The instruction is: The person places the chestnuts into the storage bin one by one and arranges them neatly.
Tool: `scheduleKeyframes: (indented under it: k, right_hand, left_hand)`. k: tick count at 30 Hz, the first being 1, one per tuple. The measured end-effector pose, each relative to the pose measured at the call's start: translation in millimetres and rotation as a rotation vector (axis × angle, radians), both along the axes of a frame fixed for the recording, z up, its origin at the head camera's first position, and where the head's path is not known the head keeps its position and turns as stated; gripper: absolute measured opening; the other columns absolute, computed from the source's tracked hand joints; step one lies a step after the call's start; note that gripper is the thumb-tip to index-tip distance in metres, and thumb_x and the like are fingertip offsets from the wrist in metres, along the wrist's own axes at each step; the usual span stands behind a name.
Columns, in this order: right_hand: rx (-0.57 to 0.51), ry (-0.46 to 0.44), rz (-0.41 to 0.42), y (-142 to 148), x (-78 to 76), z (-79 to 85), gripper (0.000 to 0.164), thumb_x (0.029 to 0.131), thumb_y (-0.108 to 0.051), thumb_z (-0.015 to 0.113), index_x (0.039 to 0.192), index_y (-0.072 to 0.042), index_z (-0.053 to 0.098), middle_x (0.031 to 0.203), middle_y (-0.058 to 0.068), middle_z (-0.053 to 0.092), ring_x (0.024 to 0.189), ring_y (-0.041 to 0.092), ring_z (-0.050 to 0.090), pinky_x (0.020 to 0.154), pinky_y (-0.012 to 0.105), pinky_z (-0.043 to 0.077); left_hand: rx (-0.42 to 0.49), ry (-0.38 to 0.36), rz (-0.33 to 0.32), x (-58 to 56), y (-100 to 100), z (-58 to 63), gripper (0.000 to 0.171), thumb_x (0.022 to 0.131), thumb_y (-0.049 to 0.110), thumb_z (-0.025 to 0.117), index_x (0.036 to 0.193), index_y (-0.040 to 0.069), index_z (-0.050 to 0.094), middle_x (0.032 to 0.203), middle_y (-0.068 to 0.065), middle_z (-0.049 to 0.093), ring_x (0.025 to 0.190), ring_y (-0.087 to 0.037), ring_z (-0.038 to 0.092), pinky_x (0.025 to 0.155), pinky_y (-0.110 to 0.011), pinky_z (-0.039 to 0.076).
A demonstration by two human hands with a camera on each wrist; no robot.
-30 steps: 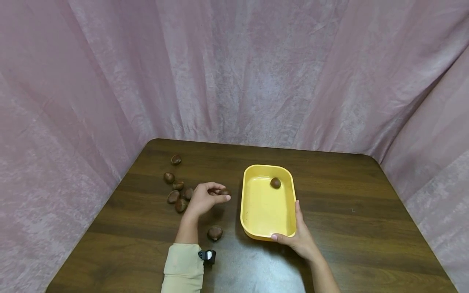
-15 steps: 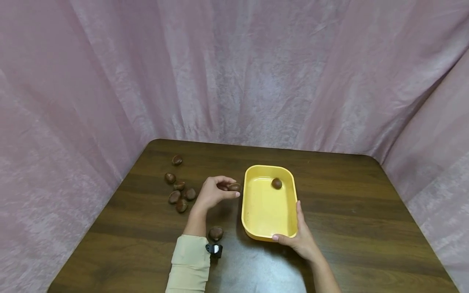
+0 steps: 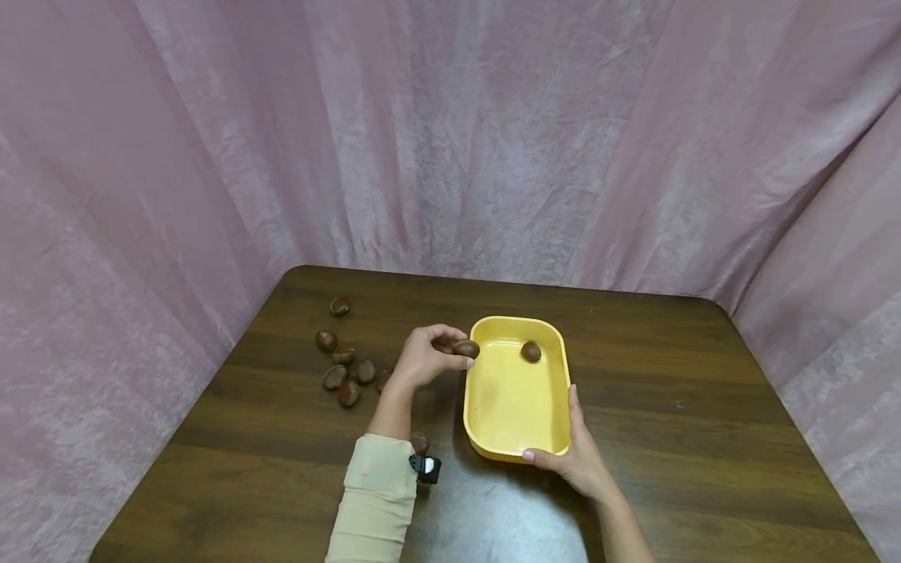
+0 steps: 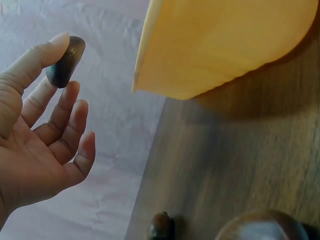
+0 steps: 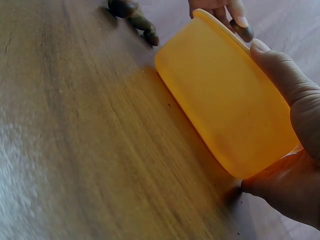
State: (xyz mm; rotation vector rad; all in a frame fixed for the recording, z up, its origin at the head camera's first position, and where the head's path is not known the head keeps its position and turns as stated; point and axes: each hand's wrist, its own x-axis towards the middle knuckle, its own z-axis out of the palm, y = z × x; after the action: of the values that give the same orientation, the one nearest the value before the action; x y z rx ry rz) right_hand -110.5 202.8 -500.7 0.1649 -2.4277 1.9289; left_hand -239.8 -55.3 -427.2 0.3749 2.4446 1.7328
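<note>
My left hand [image 3: 427, 358] pinches a brown chestnut [image 3: 466, 349] between thumb and fingers, over the left rim of a yellow rectangular tub [image 3: 514, 407]. In the left wrist view that chestnut [image 4: 66, 61] sits at the thumb tip, with the other fingers loosely curved below. One more chestnut [image 3: 531, 352] lies inside the tub near its far end. My right hand [image 3: 579, 461] grips the tub's near right corner, thumb on the rim and fingers along the outer side, as the right wrist view also shows.
Several chestnuts [image 3: 348, 393] lie loose on the brown wooden table [image 3: 704, 414], left of my left hand. Another chestnut [image 3: 419, 444] is partly hidden behind the left wrist and its black strap device [image 3: 426, 468]. A pink curtain [image 3: 450, 141] hangs behind the table.
My left hand has moved right and a little away from me, carrying the pinched chestnut from the table side to over the tub's rim. The right hand and tub have stayed in place.
</note>
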Motion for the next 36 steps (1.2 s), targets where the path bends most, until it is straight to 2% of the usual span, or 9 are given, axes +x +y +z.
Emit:
scheduleKeyframes:
  k: [4, 10, 13, 16, 20, 24, 30, 36]
  right_hand:
    - [-0.009, -0.003, 0.002, 0, 0.5, 0.7, 0.126, 0.066, -0.007, 0.084, 0.148, -0.012, -0.011, 0.152, 0.019, -0.001, 0.13, 0.035, 0.025, 0.103, 0.034, 0.023]
    - [-0.027, 0.003, 0.009, 0, 1.2, 0.5, 0.125, 0.066, -0.006, 0.084, 0.148, -0.013, -0.011, 0.152, 0.019, 0.0, 0.127, 0.035, 0.03, 0.101, 0.03, 0.028]
    - [-0.025, 0.004, 0.005, 0, 1.6, 0.2, 0.126, 0.066, -0.006, 0.084, 0.148, -0.013, -0.011, 0.152, 0.019, -0.001, 0.127, 0.035, 0.029, 0.101, 0.031, 0.027]
    - [-0.021, 0.004, 0.002, 0, 1.7, -0.2, 0.126, 0.066, -0.006, 0.084, 0.148, -0.012, -0.011, 0.152, 0.019, -0.002, 0.128, 0.035, 0.028, 0.103, 0.036, 0.024]
    - [-0.021, 0.011, 0.006, 0, 1.0, 0.2, 0.126, 0.066, -0.006, 0.084, 0.148, -0.011, -0.011, 0.152, 0.019, -0.002, 0.129, 0.035, 0.027, 0.103, 0.038, 0.023]
    - [-0.019, 0.007, 0.005, 0, 1.2, 0.0, 0.125, 0.066, -0.005, 0.084, 0.148, -0.01, -0.011, 0.152, 0.02, -0.001, 0.127, 0.035, 0.029, 0.101, 0.031, 0.028]
    - [-0.018, 0.01, 0.002, 0, 1.2, -0.6, 0.125, 0.066, -0.006, 0.084, 0.149, -0.014, -0.01, 0.152, 0.019, 0.0, 0.126, 0.035, 0.032, 0.1, 0.033, 0.03]
    - [-0.011, 0.019, -0.004, 0, 0.9, -2.6, 0.125, 0.066, -0.006, 0.084, 0.149, -0.013, -0.009, 0.152, 0.02, 0.002, 0.123, 0.036, 0.036, 0.099, 0.032, 0.031]
  left_hand:
    - [-0.001, -0.007, -0.008, -3.1, 6, 2.4, 0.034, 0.066, 0.016, 0.085, 0.096, 0.014, 0.069, 0.088, -0.002, 0.063, 0.082, -0.021, 0.056, 0.069, -0.033, 0.048]
    - [-0.019, -0.005, -0.047, -8.0, 16, 8.0, 0.035, 0.066, 0.017, 0.085, 0.097, 0.013, 0.069, 0.09, -0.003, 0.062, 0.083, -0.02, 0.056, 0.069, -0.032, 0.048]
    - [-0.018, -0.011, -0.074, -10.6, 23, 11.9, 0.034, 0.067, 0.016, 0.085, 0.098, 0.014, 0.07, 0.091, -0.003, 0.061, 0.084, -0.02, 0.055, 0.069, -0.032, 0.048]
    - [-0.015, -0.025, -0.092, -13.0, 31, 15.8, 0.034, 0.067, 0.016, 0.084, 0.098, 0.014, 0.07, 0.091, -0.003, 0.061, 0.085, -0.021, 0.055, 0.071, -0.033, 0.048]
    - [-0.024, -0.028, -0.098, -16.4, 40, 19.6, 0.033, 0.068, 0.016, 0.084, 0.097, 0.015, 0.069, 0.09, -0.004, 0.061, 0.084, -0.021, 0.055, 0.071, -0.033, 0.048]
    - [-0.03, -0.045, -0.085, -21.1, 48, 19.6, 0.034, 0.067, 0.015, 0.084, 0.098, 0.015, 0.069, 0.09, -0.004, 0.06, 0.085, -0.021, 0.053, 0.07, -0.033, 0.047]
    - [-0.029, -0.104, -0.038, -28.8, 60, 20.6, 0.033, 0.067, 0.014, 0.085, 0.096, 0.014, 0.07, 0.092, -0.002, 0.06, 0.086, -0.02, 0.052, 0.072, -0.033, 0.045]
    - [-0.02, -0.184, -0.029, -34.8, 73, 21.2, 0.032, 0.068, 0.009, 0.084, 0.097, 0.011, 0.069, 0.092, -0.003, 0.06, 0.085, -0.02, 0.056, 0.077, -0.038, 0.049]
